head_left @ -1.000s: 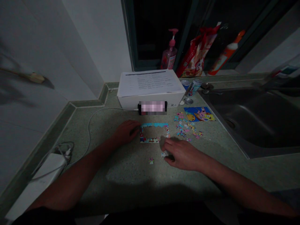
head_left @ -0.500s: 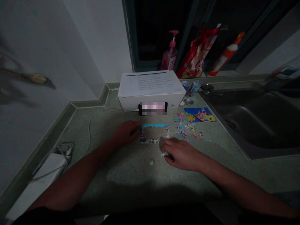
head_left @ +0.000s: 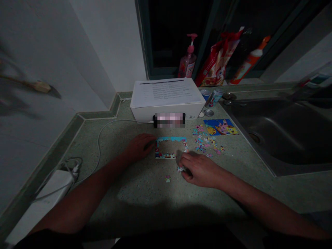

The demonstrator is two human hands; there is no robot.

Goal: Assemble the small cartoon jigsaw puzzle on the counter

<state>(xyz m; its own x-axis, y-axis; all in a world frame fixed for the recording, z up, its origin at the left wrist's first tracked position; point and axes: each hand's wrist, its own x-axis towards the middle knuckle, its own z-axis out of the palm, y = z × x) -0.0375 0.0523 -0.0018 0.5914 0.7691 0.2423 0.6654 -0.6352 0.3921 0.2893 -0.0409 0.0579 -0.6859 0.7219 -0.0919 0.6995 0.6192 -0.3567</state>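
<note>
Loosely unclenched, the left hand flanked the puzzle border; whether the right hand gripped a piece was unclear.

Head-worn view, facing forward, tilted down

The box is white; the paper sheet on it is white with dark text and a black bar. In front of the box, the jigsaw border shows a turquoise far edge and red and dark blue in one corner. Right of the box, the loose jigsaw pieces mix pink, turquoise and yellow, and the SpongeBob card is deep blue with pink and yellow figures. Behind the box, the pump bottle is pink; behind and right of the box, the bag is red and cream and the squeeze bottle orange with a white collar. The countertop is speckled grey-green.
</note>
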